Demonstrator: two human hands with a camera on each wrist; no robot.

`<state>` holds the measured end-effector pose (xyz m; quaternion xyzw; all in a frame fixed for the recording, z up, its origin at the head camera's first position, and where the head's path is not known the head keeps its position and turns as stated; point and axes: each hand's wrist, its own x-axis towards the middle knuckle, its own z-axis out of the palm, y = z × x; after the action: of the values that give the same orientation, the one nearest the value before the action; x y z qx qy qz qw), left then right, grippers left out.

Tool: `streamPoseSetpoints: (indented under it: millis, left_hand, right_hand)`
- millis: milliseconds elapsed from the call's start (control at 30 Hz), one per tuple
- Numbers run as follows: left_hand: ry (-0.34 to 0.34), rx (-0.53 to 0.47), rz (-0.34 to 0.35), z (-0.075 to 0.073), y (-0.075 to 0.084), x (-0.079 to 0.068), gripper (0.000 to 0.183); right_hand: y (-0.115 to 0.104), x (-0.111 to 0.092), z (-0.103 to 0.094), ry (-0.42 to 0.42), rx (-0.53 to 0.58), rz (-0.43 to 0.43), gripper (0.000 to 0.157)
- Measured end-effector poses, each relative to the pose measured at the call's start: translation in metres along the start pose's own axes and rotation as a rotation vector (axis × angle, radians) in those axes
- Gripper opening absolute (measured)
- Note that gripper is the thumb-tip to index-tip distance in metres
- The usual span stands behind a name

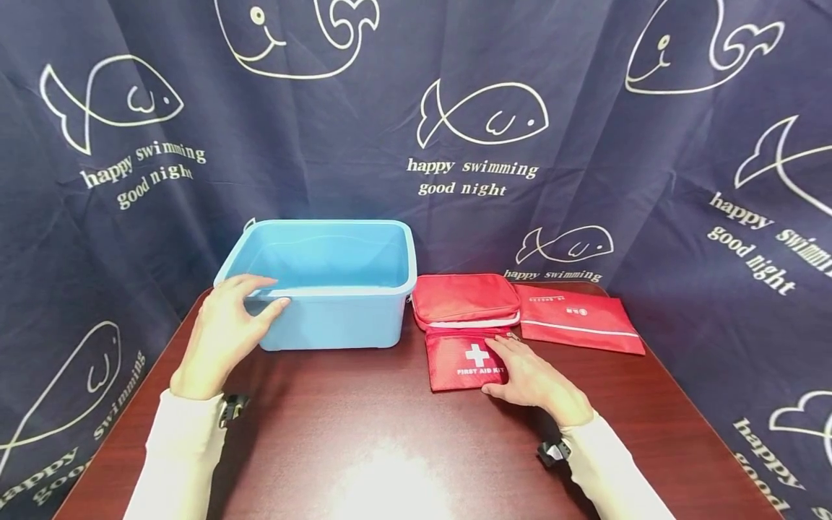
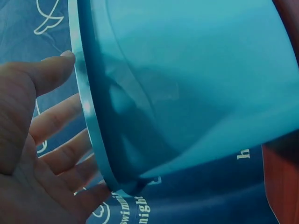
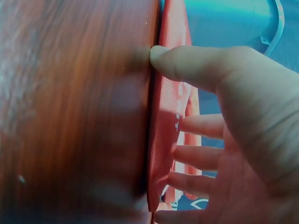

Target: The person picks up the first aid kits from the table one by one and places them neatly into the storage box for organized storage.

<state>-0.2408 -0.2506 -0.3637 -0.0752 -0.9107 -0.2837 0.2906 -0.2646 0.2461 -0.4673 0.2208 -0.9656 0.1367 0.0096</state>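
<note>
At the near left corner of a blue plastic bin [image 1: 331,318], my left hand [image 1: 224,325] has its fingers over the rim and its thumb in front. The left wrist view shows those fingers fairly straight and spread, with the thumb tip [image 2: 68,55] right at the bin rim [image 2: 86,102]. My right hand [image 1: 529,375] rests on the right side of a small red first aid pouch [image 1: 448,361] with a white cross. Its fingers extend over the pouch top, and the thumb [image 3: 187,60] lies at the pouch's near edge.
Behind the small pouch lies a thicker red zip case [image 1: 464,296]. To its right is a flat red pouch [image 1: 578,318] with a white stripe. All stand on a dark reddish table [image 1: 312,419], backed by a navy fish-print curtain [image 1: 364,144].
</note>
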Motion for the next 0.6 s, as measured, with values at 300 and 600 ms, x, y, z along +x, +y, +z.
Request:
streamPoseSetpoints:
  millis: [300, 600]
  left_hand:
    - [0.017, -0.004, 0.033, -0.004, -0.008, 0.002, 0.027]
    - [0.03, -0.007, 0.036, -0.004, -0.014, 0.004, 0.026]
  right_hand:
    - [0.002, 0.0, -0.001, -0.011, -0.014, -0.005, 0.087]
    - [0.002, 0.001, -0.003, -0.037, -0.024, -0.003, 0.086]
